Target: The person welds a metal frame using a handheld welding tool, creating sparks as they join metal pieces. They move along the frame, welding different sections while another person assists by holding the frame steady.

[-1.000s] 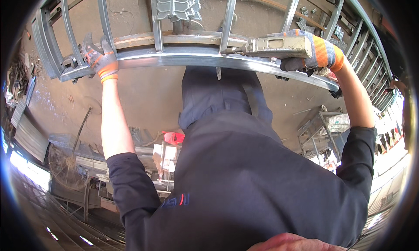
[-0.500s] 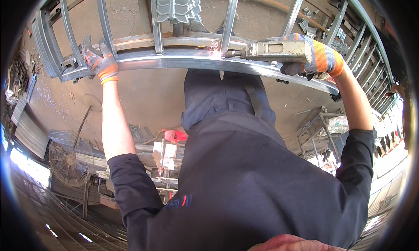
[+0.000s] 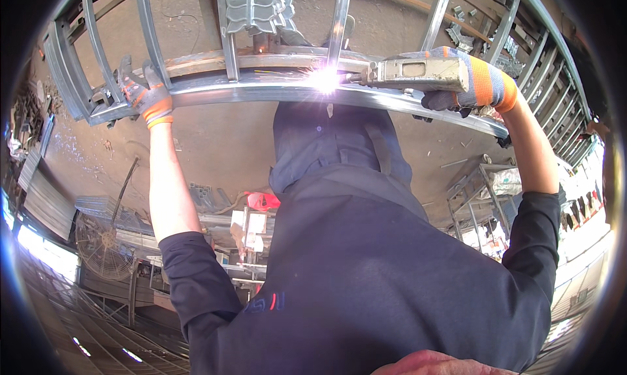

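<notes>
Torch sparking at the frame's rail.
In the head view, the gloved right hand point(image 3: 480, 81) grasps the torch point(image 3: 421, 75), its nozzle pointing left along the metal frame point(image 3: 251, 94). A bright glare point(image 3: 325, 80) with sparks trailing left sits on the near rail, at the foot of an upright bar point(image 3: 339, 29). The gloved left hand point(image 3: 147, 94) lies over the rail near its left end, fingers extended; whether it grips, I cannot tell. Farther off, beyond the rail, is a ridged grey part point(image 3: 258, 8).
</notes>
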`<state>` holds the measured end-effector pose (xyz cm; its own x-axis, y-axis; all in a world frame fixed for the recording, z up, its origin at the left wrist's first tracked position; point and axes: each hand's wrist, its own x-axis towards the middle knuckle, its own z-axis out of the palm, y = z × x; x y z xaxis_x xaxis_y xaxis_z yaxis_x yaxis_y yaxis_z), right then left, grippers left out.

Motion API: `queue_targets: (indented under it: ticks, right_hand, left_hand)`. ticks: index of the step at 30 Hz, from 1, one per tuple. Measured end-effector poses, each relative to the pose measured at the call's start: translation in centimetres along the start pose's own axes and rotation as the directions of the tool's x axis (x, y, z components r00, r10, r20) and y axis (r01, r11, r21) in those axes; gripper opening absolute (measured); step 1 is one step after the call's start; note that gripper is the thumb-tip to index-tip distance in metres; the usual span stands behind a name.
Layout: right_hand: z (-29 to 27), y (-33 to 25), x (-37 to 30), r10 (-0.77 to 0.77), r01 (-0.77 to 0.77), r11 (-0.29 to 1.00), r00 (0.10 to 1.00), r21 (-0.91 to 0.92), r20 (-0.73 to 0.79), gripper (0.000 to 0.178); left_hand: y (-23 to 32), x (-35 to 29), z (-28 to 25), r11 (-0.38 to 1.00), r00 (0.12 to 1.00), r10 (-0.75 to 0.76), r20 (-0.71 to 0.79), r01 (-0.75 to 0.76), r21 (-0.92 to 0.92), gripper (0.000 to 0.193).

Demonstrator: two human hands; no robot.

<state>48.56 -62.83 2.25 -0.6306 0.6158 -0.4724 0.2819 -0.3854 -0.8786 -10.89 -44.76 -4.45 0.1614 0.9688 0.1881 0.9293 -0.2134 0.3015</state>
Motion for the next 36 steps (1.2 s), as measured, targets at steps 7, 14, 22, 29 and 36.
queue_targets:
  ticks: [7,14,22,29,36]
  right_hand:
    - [0.0,-0.8,-0.4,0.127,-0.127,0.992,0.992,-0.024,0.003,0.049]
    - [0.3,-1.4,-1.6,0.246,-0.251,0.964,0.967,-0.086,-0.062,0.05]
    - [0.1,-3.0,-1.8,0.219,-0.221,0.974,0.975,-0.052,-0.043,0.06]
    - [3.9,-13.4,-4.4,0.515,-0.521,0.853,0.831,0.032,-0.212,0.057]
    - [10.3,-21.4,3.7,0.131,-0.247,0.916,0.929,-0.316,-0.345,0.068]
  left_hand:
    - [-0.3,0.0,0.0,1.0,1.0,-0.012,0.015,0.012,-0.009,0.051]
    - [-0.7,0.1,0.1,0.999,0.999,-0.022,0.03,0.021,0.028,0.052]
    - [-0.4,-0.3,0.0,0.998,0.997,-0.064,0.047,0.064,0.004,0.053]
    - [-6.9,2.5,-2.1,0.996,0.999,-0.003,0.036,0.006,-0.088,0.049]
    - [-11.0,2.7,-2.5,0.996,0.998,0.055,0.032,-0.053,-0.078,0.055]
